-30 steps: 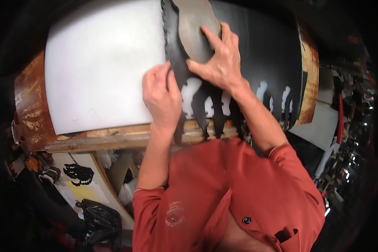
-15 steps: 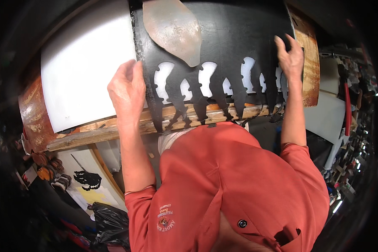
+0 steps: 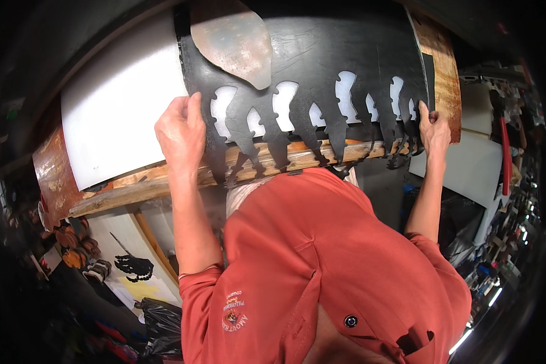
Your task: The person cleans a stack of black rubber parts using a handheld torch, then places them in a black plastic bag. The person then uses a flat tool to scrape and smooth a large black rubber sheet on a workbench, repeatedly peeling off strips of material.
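A black leather-like sheet [image 3: 327,45] lies across the workbench, its near part cut into curved gaps and jagged strips that hang over the front edge. My left hand [image 3: 181,130] is closed on the sheet's left edge, thumb uppermost. At the opposite edge, my right hand [image 3: 434,128] pinches the sheet near its front corner. On the far left part of the sheet rests a tan, pointed template-like piece [image 3: 235,42]. White surface shows through the gaps.
A white board [image 3: 124,109] covers the left of the bench, whose front has a rough wooden beam [image 3: 118,197]. Below left are a black plastic bag [image 3: 164,324] and a pale panel with a black shape [image 3: 133,267]. Cluttered shelving [image 3: 503,267] stands at the right.
The black sheet has shifted left, carrying the tan piece with it. My right hand has come down from above the sheet and closed on its right edge.
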### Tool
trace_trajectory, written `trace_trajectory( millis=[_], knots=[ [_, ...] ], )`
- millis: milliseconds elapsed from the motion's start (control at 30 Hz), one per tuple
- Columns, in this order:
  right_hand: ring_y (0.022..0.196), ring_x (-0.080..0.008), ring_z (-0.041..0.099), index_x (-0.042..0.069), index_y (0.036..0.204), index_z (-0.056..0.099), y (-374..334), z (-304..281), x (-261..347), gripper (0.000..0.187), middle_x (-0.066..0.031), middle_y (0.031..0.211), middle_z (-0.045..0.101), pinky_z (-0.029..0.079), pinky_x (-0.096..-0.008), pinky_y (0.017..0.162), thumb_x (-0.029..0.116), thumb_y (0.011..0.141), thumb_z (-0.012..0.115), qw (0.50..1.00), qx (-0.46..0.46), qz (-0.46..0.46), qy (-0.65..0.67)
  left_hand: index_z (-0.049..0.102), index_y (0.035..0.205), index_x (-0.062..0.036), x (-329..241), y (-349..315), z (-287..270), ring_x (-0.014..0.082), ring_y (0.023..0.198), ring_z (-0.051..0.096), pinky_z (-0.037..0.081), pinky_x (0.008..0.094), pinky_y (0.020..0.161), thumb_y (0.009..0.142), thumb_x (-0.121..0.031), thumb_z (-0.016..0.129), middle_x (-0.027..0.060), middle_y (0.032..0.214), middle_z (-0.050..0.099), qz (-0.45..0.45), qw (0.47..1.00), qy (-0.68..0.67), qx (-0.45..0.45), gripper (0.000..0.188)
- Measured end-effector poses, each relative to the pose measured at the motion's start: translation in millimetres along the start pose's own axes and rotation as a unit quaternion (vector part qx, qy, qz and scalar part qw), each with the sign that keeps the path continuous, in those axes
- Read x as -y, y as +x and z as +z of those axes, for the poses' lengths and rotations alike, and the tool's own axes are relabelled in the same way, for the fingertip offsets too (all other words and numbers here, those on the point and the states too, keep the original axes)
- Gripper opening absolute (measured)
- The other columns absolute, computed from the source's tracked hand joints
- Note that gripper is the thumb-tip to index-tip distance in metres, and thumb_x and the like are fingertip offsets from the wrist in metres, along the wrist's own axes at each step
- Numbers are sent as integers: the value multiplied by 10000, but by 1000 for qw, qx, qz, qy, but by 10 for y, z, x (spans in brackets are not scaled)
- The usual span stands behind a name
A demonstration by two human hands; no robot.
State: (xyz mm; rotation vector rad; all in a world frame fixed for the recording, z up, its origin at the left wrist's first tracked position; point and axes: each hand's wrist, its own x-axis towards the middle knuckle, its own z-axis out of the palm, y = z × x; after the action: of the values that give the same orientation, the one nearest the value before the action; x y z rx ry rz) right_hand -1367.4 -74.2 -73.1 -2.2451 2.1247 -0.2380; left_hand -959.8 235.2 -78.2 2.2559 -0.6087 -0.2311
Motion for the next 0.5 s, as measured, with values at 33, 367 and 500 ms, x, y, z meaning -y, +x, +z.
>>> trace_trajectory(
  millis=[33,367,500],
  knots=[
    [1046,-448,695,-75,1118,696,-69,14,-43,812,-293,1019,730,521,-479,949,713,934,637,1000,7,23,-3,752,933,56,12,-3,-3,243,624,638,529,380,678,1004,-236,696,180,698,691,-1,1000,-11,3,307],
    [821,-202,554,-78,1004,673,-331,225,-554,620,-146,852,640,489,-360,798,542,1008,675,972,77,-6,224,732,921,62,58,-258,-120,152,591,533,483,339,609,1018,-211,705,124,651,629,24,1000,-6,-1,291],
    [827,-172,553,-76,987,679,-326,234,-664,615,-101,834,632,492,-350,785,539,1000,695,971,116,-18,206,714,919,73,116,-324,-126,108,623,486,470,305,622,1034,-242,699,72,642,581,10,1000,-5,7,336]
  ],
)
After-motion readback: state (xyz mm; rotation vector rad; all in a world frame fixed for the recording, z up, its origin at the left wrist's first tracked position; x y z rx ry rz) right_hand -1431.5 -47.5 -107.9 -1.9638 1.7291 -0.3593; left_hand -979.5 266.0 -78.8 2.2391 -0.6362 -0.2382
